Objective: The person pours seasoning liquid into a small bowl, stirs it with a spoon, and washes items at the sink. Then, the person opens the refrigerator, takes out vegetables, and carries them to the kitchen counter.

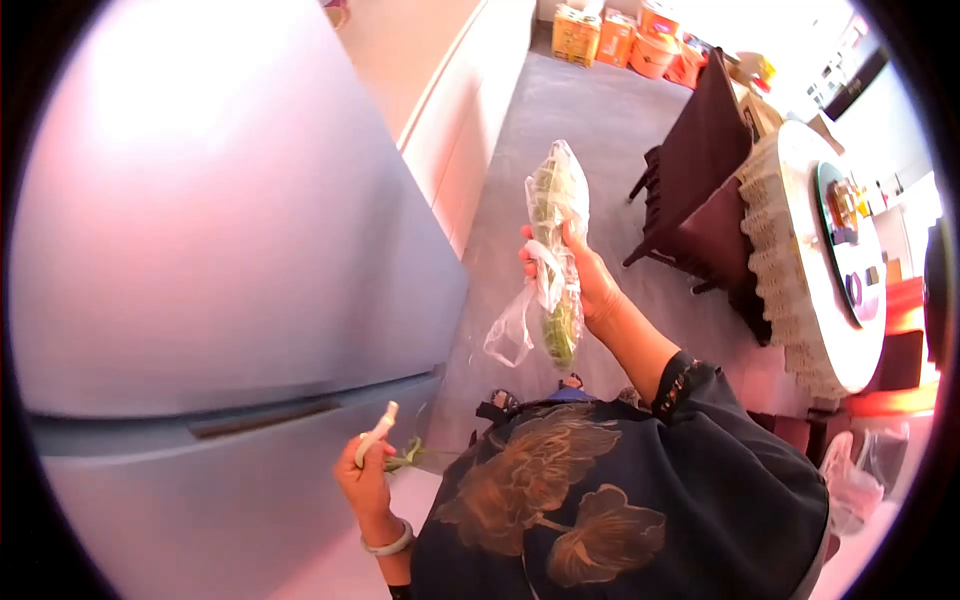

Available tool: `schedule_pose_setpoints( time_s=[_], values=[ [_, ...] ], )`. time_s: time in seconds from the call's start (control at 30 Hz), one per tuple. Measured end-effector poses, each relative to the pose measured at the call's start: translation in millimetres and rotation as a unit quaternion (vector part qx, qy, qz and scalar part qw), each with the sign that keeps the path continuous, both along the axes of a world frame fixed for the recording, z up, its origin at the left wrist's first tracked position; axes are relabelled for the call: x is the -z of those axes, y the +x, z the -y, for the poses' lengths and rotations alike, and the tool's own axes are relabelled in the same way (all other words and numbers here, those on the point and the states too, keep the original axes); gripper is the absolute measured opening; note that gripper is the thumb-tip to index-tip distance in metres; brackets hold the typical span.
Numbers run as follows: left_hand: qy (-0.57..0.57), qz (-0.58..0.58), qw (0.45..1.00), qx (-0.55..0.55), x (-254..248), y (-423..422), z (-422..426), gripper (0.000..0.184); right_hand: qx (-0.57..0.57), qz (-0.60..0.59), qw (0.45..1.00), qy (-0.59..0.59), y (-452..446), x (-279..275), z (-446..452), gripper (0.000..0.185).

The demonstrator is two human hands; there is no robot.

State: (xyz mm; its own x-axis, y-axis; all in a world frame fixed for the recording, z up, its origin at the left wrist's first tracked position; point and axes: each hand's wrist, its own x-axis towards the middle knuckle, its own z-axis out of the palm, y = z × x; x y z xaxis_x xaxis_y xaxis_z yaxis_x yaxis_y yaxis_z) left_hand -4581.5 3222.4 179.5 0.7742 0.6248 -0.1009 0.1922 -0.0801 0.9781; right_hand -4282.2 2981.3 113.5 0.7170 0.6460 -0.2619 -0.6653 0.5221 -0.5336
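My right hand [590, 280] is wrapped round a long green vegetable in a clear plastic bag [557, 195], held upright in front of me; the bag's loose white handles [512, 335] hang down at its left. Lower left, my left hand [367, 480] has its fingers closed on a pale stalk [378, 432], with thin green leaves [408, 456] showing beyond the fingers. A light bangle [388, 540] is round the left wrist. Close to the left hand is the large grey-blue fridge [240, 240].
A dark chair [690, 200] stands right of centre, beside a round table with a lace cloth [770, 240] and a glass turntable [830, 240]. Boxes [576, 36] and an orange bucket [652, 56] are at the back. Grey floor [530, 110] runs between fridge and chair.
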Motion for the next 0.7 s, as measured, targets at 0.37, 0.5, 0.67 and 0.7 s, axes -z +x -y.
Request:
schedule_pose_setpoints(
  time_s=[0.37,0.5,0.67,0.7],
  values=[
    [0.013,-0.009,0.989,0.146,6.6,85.0,-28.7,0.020,0.161,-0.091,0.982,0.046,-5.4,11.7,-6.4,0.052],
    [-0.010,-0.014,0.988,0.151,5.5,111.2,-45.3,0.017,0.180,-0.107,0.977,0.029,5.7,20.4,-7.1,0.048],
    [-0.009,0.030,0.991,0.132,20.2,185.4,-48.2,0.030,0.170,-0.153,0.972,-0.045,67.9,10.9,-4.6,0.040],
    [-0.031,0.044,0.991,0.124,19.4,218.0,-44.5,0.033,0.159,-0.155,0.973,-0.063,95.6,6.5,-1.1,0.039]
  ],
)
